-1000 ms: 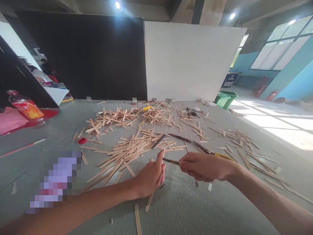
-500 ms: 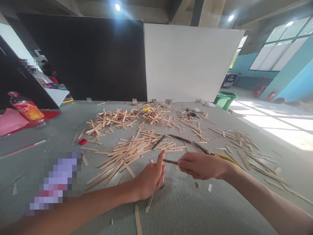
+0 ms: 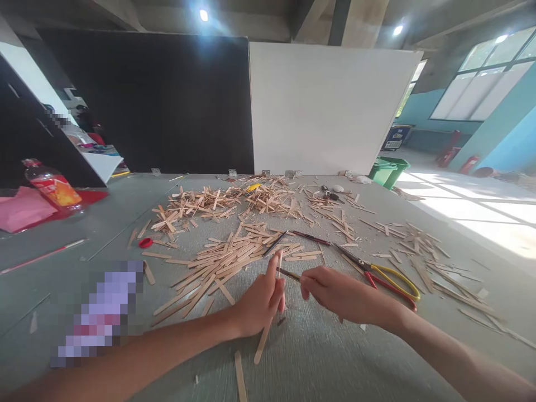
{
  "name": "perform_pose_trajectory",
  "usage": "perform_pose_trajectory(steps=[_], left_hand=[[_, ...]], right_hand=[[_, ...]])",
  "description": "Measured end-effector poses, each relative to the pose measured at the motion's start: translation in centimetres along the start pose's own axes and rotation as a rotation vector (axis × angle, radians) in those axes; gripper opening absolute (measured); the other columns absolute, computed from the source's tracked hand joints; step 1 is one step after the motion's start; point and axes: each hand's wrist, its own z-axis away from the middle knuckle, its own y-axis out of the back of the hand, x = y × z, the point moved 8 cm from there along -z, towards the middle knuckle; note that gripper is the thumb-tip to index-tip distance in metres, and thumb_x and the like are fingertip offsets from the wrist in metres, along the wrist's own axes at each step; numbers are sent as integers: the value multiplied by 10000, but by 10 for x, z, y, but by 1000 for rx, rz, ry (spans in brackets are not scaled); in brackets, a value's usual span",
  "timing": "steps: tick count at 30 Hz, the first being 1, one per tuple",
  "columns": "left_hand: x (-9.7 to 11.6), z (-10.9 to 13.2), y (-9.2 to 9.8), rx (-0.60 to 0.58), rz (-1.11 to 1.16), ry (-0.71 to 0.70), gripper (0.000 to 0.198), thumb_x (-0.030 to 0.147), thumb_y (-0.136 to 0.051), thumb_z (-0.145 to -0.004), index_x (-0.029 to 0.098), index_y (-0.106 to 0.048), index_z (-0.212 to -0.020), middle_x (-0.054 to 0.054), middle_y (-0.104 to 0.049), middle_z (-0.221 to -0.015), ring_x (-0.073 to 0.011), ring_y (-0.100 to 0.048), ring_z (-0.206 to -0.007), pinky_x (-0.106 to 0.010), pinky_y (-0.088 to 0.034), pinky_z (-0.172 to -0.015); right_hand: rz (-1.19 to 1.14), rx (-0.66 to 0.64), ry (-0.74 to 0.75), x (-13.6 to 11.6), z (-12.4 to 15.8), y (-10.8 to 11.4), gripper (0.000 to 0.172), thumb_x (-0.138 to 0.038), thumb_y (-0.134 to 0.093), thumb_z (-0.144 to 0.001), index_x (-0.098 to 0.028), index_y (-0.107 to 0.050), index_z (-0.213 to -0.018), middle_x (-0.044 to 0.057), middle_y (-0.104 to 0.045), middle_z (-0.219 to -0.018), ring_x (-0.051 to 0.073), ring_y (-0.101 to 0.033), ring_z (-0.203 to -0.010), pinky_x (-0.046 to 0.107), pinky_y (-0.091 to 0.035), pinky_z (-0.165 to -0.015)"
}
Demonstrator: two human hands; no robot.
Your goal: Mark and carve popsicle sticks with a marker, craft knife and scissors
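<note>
Shifting toward eight o'clock since half a second ago, my right hand [image 3: 329, 287] tilts the slim dark tool [image 3: 288, 273] more and bares the red handle of the scissors [image 3: 363, 262] toward three o'clock; its fingers are clamped round the tool, hiding most of it. My left hand [image 3: 259, 298] pinches a wooden stick [image 3: 280, 263] at the tool's tip, though contact is too fine to make out, and I can't tell whether the piece [image 3: 262, 347] poking out toward seven o'clock is its other end. Toward ten o'clock lies a pile of sticks [image 3: 226, 259].
</note>
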Motion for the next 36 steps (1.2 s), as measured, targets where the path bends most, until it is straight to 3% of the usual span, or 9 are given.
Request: perform_pose_trajectory(steps=[2,5,12,14,17,22,26,29,36], left_hand=[[-1,-1,1,14,32,-6,700,534,-252,-1118,160,12,-1649,14,-636,-700,-167,-544,-579,-297,-447,-617],[1,-1,0,13,84,-12,732,552,-299,-1110,157,-8,-1653,29,-629,-665,-165,-551,-572,-296,-451,-627],[1,4,23,280,393,26,799,688,-315,-1049,190,-90,-1633,19,-662,-803,-99,-395,-418,-246,-349,-475],[2,3,23,277,219,47,673,644,-393,-1052,191,-332,-1546,2,-675,-852,-111,-455,-474,-259,-384,-532],[7,-1,19,220,-6,3,488,571,-336,-1091,184,-629,-1141,5,-642,-758,-147,-533,-576,-285,-415,-634],[6,-1,14,180,12,-6,516,568,-239,-1102,214,-558,-904,36,-510,-636,-165,-521,-579,-283,-430,-624],[4,1,10,148,4,2,526,585,-203,-1101,245,-466,-798,77,-362,-534,-154,-384,-471,-279,-386,-555],[3,2,13,195,-45,-2,526,589,-214,-1097,253,-408,-743,61,-372,-561,-165,-399,-514,-296,-363,-579],[-1,3,8,170,-175,-34,465,506,-251,-1111,242,-414,-764,40,-418,-607,-178,-400,-576,-306,-301,-608]], right_hand=[[31,83,-15,0,3,2,192,-312,-444,-1049,-217,-606,-1012,11,-616,-784,172,-576,-688,283,-361,-597],[152,195,87,-6,10,5,68,-225,-579,-981,-212,-610,-1039,34,-659,-867,173,-598,-719,291,-347,-610],[170,288,99,-9,13,28,314,-271,-418,-1068,-206,-632,-846,34,-652,-775,154,-561,-637,312,-340,-604],[115,248,70,-11,11,27,330,-292,-396,-1086,-210,-629,-866,26,-663,-776,155,-570,-654,314,-345,-619],[46,178,36,-12,9,20,320,-306,-369,-1100,-216,-602,-901,14,-656,-797,158,-573,-697,314,-354,-649],[-183,86,-20,-3,10,11,269,-325,-394,-1070,-221,-514,-853,10,-567,-802,163,-531,-742,291,-374,-649],[-598,-153,-208,0,10,-34,347,-521,-293,-1064,-255,-412,-876,-47,-440,-712,115,-380,-509,227,-290,-436],[-750,-132,-249,-8,6,-53,335,-550,-314,-1052,-262,-381,-894,-65,-395,-681,98,-336,-475,202,-291,-411],[-764,-365,-316,2,14,-42,301,-521,-448,-1011,-269,-369,-865,-81,-393,-680,74,-274,-436,183,-228,-358]])
